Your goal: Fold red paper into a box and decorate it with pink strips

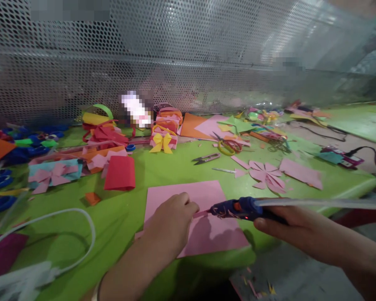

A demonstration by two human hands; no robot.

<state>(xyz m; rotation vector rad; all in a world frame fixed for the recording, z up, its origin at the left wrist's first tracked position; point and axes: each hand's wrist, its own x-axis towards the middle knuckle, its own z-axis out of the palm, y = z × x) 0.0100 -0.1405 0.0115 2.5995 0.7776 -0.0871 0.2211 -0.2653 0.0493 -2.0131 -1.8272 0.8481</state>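
Note:
My left hand is closed in a pinch on a small pink paper strip, held just above a pink paper sheet on the green table. My right hand grips a blue hot glue gun with a clear glue stick sticking out behind. The gun's nozzle points left and nearly touches the strip.
A folded pink paper flower and pink scraps lie right of the sheet. Scissors, small snips, a yellow bow, red paper and coloured paper piles sit further back. A white cable loops at left. A perforated metal screen backs the table.

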